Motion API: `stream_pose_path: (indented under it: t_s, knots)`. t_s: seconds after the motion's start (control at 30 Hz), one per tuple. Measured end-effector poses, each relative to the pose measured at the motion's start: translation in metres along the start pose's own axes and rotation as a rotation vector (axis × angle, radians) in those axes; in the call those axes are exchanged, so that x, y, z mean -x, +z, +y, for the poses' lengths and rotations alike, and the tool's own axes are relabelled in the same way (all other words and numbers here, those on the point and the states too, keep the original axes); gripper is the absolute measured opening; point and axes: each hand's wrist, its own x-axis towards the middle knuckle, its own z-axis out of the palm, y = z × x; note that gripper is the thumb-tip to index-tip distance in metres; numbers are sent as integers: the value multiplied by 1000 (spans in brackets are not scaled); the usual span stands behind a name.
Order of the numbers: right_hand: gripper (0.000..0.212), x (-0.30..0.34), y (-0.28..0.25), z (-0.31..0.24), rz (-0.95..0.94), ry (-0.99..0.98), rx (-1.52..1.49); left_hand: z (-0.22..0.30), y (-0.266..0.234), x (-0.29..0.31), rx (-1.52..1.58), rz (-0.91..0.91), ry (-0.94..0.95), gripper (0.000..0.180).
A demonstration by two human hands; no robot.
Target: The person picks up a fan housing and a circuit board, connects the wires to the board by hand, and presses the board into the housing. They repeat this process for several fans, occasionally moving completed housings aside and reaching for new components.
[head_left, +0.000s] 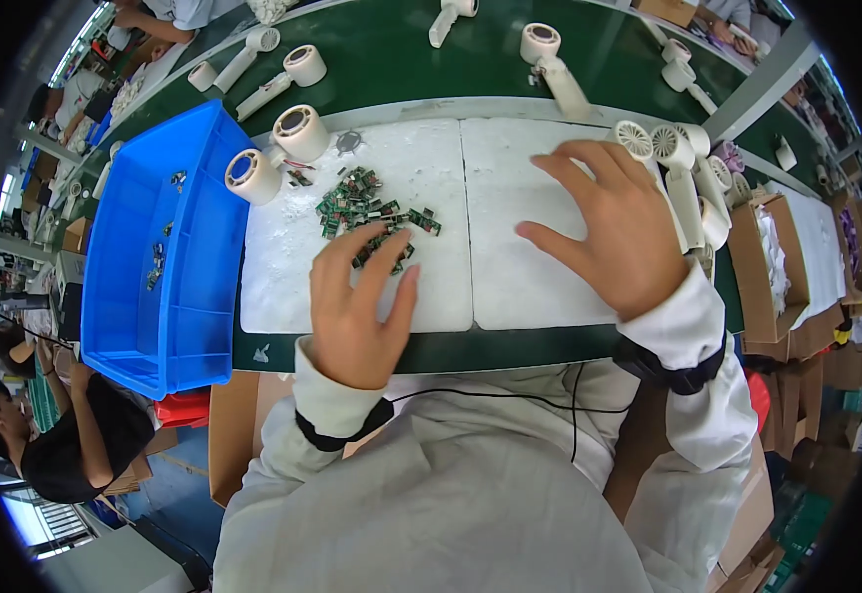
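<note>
A loose pile of small green circuit boards (350, 198) lies on the left white foam mat (283, 277). My left hand (357, 311) reaches over the near side of this pile, fingers apart; whether its fingertips touch the boards I cannot tell. My right hand (620, 222) hovers over the right foam mat (520, 287), fingers spread and holding nothing. Just beyond it, several white handheld fans (683, 183) are heaped at the mat's right edge. Left of the pile stand two white fan heads, one nearer (253, 178) and one farther (301, 134), with a small grey disc (349, 141) beside them.
A blue plastic bin (208, 296) with a few small boards inside stands to the left. Along the far green conveyor belt (391, 74) lie more white fans (557, 74). At right is an open cardboard box (772, 267). Other people (75, 425) work nearby.
</note>
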Motion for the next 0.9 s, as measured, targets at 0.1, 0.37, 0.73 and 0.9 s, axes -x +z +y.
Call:
stream_pose_path:
  t_s: [0.1, 0.37, 0.73, 0.9]
  knots:
    - [56, 10, 4, 26, -14, 29, -22, -15, 4, 2, -77, -47, -14, 33]
    - [47, 24, 15, 70, -43, 99, -2, -26, -2, 0, 44, -140, -31, 34]
    - [37, 31, 2, -2, 115, 95, -166, 22, 31, 0, 446, -198, -32, 24]
    - [32, 47, -3, -21, -22, 74, -421, 12, 32, 2, 341, -272, 52, 23]
